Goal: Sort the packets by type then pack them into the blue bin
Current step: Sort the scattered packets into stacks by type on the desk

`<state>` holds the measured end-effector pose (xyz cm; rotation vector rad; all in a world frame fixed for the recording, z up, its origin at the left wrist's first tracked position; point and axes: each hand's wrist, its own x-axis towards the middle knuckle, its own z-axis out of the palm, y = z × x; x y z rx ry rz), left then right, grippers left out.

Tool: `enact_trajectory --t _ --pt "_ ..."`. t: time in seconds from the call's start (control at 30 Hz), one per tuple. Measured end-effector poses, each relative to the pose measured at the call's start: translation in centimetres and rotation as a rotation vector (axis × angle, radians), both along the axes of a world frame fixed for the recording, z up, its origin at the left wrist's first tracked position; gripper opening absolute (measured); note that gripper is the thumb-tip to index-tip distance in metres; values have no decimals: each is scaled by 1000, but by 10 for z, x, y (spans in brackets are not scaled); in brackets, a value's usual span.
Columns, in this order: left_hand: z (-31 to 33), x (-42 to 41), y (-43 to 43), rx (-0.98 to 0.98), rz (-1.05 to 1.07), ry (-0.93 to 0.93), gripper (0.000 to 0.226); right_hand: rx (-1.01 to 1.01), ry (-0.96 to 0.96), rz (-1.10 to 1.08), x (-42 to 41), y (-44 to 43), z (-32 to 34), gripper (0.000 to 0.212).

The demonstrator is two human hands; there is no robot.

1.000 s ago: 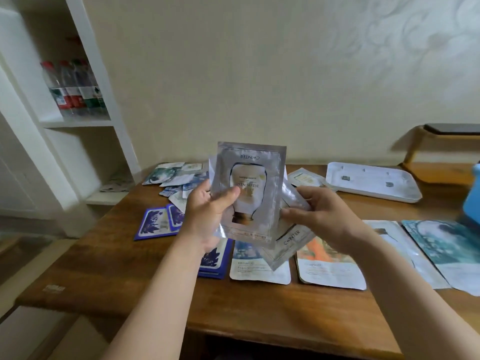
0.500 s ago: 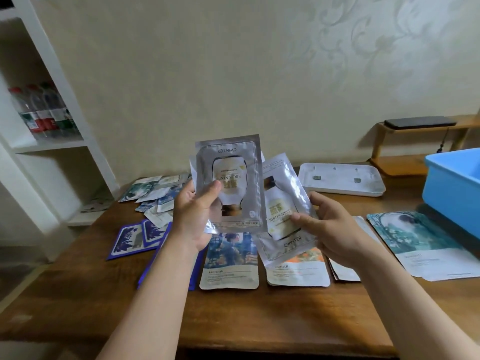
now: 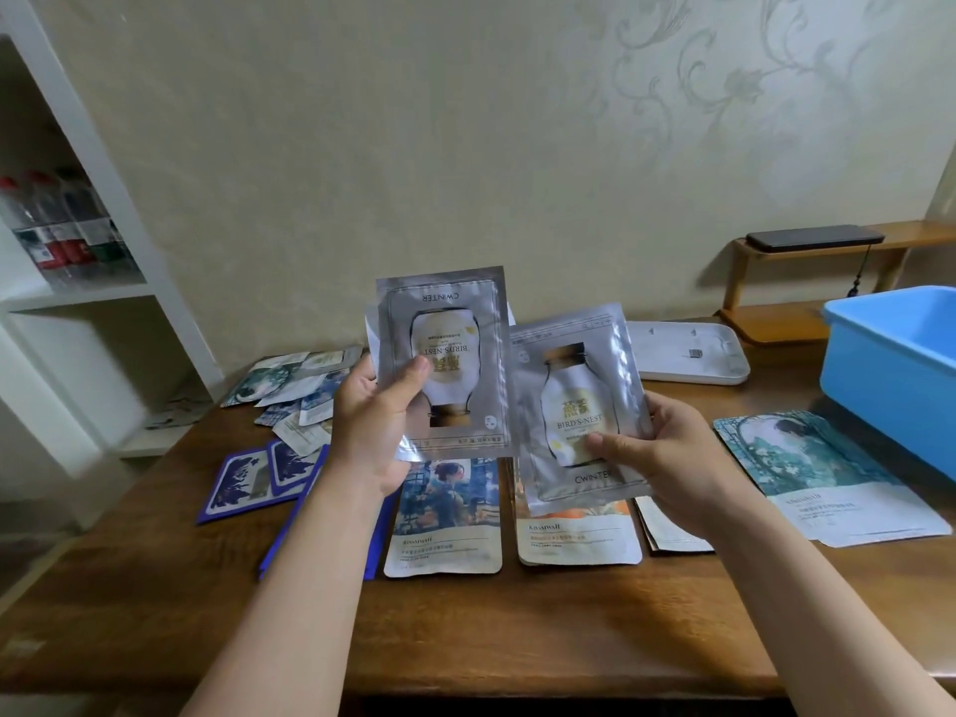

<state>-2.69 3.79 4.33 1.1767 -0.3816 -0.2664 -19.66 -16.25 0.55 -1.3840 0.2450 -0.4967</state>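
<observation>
The left hand (image 3: pixel 377 426) grips a silver packet (image 3: pixel 445 349) near its lower left corner, with the thumb on the front and the fingers curled behind. The packet is held upright above the middle of the surface (image 3: pixel 517 628) with its print upside down. Edges of more silver sheets show just behind it.

The right hand (image 3: pixel 667 458) pinches a second silver packet (image 3: pixel 574 385) at its lower right part, with the thumb across the front. This one is right way up and slightly tilted, and its left edge meets the first packet's right edge.

Flat on the surface beneath them lie a blue-picture packet (image 3: pixel 445 514) and, just beside it, an orange packet (image 3: pixel 574 540), whose top is hidden by the second silver packet. A thin pile (image 3: pixel 672 530) lies partly under the right hand. Nearer the right edge lies a teal packet (image 3: pixel 822 478), close to the front of the blue bin (image 3: pixel 890 370). The bin stands at the right edge with its top open, and the frame cuts it off.

Dark blue packets (image 3: pixel 248 478) lie toward the left edge, and another one lies partly under the left forearm. A loose heap of packets (image 3: pixel 295 385) sits at the far left corner. A white tray (image 3: pixel 688 354) rests along the far edge.

Off the surface, a white shelf (image 3: pixel 129 297) on the left carries bottles (image 3: pixel 57 235). By the wall on the right, a wooden stand (image 3: pixel 776 323) bears a dark flat object (image 3: pixel 812 238).
</observation>
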Motion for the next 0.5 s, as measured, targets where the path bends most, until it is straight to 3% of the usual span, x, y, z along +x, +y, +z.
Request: enact_trajectory --t 0.5 --pt "-7 5 12 52 38 -44 18 52 -48 -102 -7 -9 3 32"
